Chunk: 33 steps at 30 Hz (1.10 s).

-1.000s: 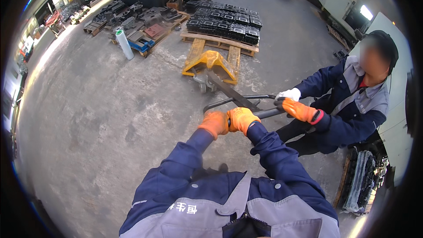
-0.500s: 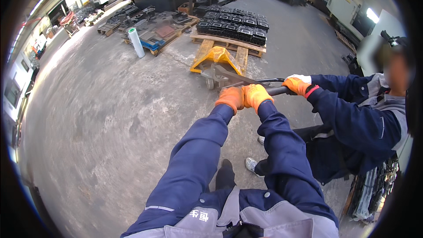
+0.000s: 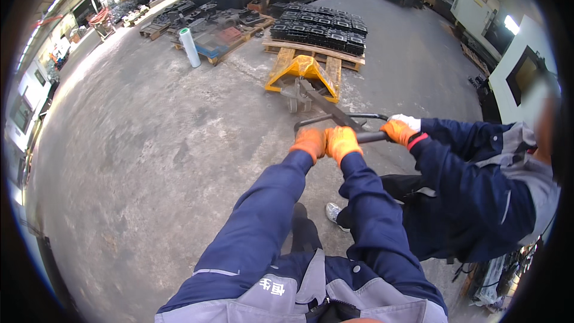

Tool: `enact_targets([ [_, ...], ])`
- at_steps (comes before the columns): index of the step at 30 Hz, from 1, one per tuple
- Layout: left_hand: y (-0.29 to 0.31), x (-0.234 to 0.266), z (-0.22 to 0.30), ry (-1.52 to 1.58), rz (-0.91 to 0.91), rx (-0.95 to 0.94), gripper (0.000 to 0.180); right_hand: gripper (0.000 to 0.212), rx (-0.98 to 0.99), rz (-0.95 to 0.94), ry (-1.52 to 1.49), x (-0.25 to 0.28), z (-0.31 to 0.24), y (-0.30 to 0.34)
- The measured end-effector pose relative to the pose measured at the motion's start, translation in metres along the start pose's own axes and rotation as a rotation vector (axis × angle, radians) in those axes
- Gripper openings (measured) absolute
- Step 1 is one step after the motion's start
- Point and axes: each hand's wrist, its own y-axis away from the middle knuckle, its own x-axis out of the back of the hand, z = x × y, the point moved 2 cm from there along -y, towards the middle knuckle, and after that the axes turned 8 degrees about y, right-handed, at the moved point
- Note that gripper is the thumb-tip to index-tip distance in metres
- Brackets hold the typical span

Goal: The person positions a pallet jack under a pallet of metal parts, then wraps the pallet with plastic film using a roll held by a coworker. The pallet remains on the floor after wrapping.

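Observation:
My left hand (image 3: 310,143) and my right hand (image 3: 342,142), both in orange gloves, are closed side by side round the near bar of the pallet jack handle (image 3: 372,137). A person on my right grips the same handle farther right with a gloved hand (image 3: 399,131); their other hand (image 3: 409,121), in a white glove, is on its far bar. The handle's shaft runs away to the yellow pallet jack (image 3: 303,67). Its forks reach under a wooden pallet (image 3: 353,61) stacked with flat black metal parts (image 3: 323,27).
Left of the jack, a white plastic-wrap roll (image 3: 189,48) stands by a low pallet (image 3: 224,54) of mixed parts. White machines (image 3: 487,21) line the right side. A bundle of long wrapped pieces (image 3: 493,281) lies at lower right, behind the other person.
The handle has swung lower and closer to me, so its loop shows more fully. My hands and the other person's hands stay on it. The person has shifted slightly, their head now nearer the edge.

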Motion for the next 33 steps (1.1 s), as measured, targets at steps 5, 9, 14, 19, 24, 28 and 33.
enact_targets([
  [5, -0.001, -0.013, 0.037, -0.131, -0.131, -0.086, 0.026, 0.03, -0.005, -0.183, -0.096, -0.007, 0.032, 0.023],
  [9, -0.015, -0.022, 0.066, -0.029, -0.181, -0.242, 0.024, 0.03, 0.042, -0.302, -0.012, -0.007, 0.067, 0.033],
  [14, -0.016, -0.045, 0.068, 0.118, -0.202, -0.347, 0.021, 0.022, 0.06, -0.323, 0.039, -0.031, 0.074, 0.039],
  [19, -0.016, -0.072, 0.069, 0.07, -0.194, -0.396, 0.021, 0.02, 0.1, -0.336, 0.105, -0.049, 0.074, 0.047],
  [24, -0.02, -0.087, 0.073, 0.024, -0.189, -0.372, 0.021, 0.02, 0.078, -0.229, 0.052, -0.054, 0.08, 0.055],
  [28, -0.016, -0.091, 0.083, -0.007, -0.178, -0.216, 0.025, 0.02, 0.074, -0.154, -0.018, -0.062, 0.09, 0.059],
  [33, -0.016, -0.085, 0.12, -0.025, -0.171, -0.067, 0.032, 0.026, 0.114, -0.159, -0.023, -0.064, 0.115, 0.062],
])
